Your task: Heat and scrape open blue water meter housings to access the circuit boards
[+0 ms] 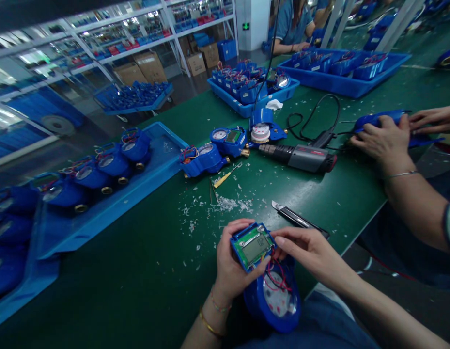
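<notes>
My left hand wraps round the display module of a blue water meter, a green circuit board with a small LCD in a blue housing. Its thumb lies along the lower edge near the wires. The fingers of my right hand are pinched at the module's right side, by the red wires; what they hold, if anything, is hidden. Below the module, the round dial of the water meter body faces up near my lap. A utility knife with its blade out lies just beyond my right hand.
A heat gun, a yellow-handled screwdriver, white scraps and several meters lie ahead. Blue trays of meters stand left and behind. At right, a co-worker's hands work on another blue part.
</notes>
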A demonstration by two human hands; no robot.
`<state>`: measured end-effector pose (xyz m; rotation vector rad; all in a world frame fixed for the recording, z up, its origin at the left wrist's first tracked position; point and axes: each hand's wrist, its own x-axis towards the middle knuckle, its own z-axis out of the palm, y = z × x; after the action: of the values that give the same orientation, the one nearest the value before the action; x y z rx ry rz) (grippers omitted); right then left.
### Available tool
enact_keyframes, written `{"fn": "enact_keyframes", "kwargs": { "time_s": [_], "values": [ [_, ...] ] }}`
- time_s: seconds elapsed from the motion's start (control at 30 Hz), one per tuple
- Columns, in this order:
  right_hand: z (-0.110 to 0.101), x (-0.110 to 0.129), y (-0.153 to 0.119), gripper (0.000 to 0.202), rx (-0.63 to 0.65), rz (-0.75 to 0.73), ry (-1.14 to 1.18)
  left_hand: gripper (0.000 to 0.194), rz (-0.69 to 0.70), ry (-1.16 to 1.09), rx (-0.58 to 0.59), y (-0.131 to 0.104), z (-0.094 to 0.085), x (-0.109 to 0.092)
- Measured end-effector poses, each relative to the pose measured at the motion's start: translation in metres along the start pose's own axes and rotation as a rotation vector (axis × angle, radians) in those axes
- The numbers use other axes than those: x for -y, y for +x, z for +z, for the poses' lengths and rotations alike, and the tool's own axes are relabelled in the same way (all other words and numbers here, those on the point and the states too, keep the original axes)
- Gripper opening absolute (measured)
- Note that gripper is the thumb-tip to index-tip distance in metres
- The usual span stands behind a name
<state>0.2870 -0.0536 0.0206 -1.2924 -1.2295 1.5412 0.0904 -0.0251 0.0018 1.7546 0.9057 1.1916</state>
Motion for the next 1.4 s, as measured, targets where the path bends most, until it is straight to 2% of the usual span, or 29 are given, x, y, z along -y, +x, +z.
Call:
{"fn": "enact_keyframes", "kwargs": {
  "time_s": [0.43, 0.57, 0.7, 0.8, 0.87, 0.97, 1.03, 1.1, 1.17, 1.23, 1.37, 1.4],
  "values": [
    [0.003, 0.001, 0.001, 0.04, 0.017, -0.013, 0.068, 0.056, -0.001, 0.078, -0.016, -0.001, 0.001, 0.001],
    [0.003, 0.001, 0.004, 0.042, 0.018, 0.034, 0.146, 0.055, -0.045, 0.092, -0.003, 0.0, 0.001, 0.001],
    [0.011, -0.007, 0.007, 0.049, -0.036, 0.086, 0.249, 0.075, -0.121, 0.203, -0.032, -0.002, 0.002, -0.002],
    [0.022, -0.015, 0.007, 0.05, -0.094, 0.077, 0.25, 0.087, -0.243, 0.361, -0.099, -0.009, 0.003, -0.005],
    [0.027, -0.019, 0.006, 0.049, -0.116, 0.064, 0.242, 0.091, -0.309, 0.422, -0.076, -0.012, 0.002, -0.007],
    [0.027, -0.02, 0.004, 0.049, -0.106, 0.023, 0.188, 0.095, -0.368, 0.444, 0.012, -0.01, -0.001, -0.007],
    [0.02, -0.022, 0.002, 0.043, -0.102, -0.025, 0.118, 0.089, -0.391, 0.425, 0.04, -0.003, -0.002, -0.007],
    [0.011, -0.026, -0.001, 0.033, -0.172, -0.154, -0.04, 0.077, -0.397, 0.402, 0.045, 0.005, -0.003, -0.008],
    [0.003, -0.037, -0.006, 0.028, -0.298, -0.288, -0.228, 0.069, -0.404, 0.401, 0.043, 0.01, -0.002, -0.008],
    [-0.002, -0.051, -0.012, 0.032, -0.377, -0.347, -0.354, 0.068, -0.432, 0.416, 0.045, 0.013, -0.003, -0.007],
    [0.004, -0.08, -0.021, 0.044, -0.316, -0.372, -0.436, 0.076, -0.484, 0.442, 0.057, 0.014, -0.01, 0.003],
    [0.01, -0.087, -0.02, 0.049, -0.34, -0.384, -0.429, 0.077, -0.474, 0.456, 0.051, 0.014, -0.013, 0.007]
  ]
}}
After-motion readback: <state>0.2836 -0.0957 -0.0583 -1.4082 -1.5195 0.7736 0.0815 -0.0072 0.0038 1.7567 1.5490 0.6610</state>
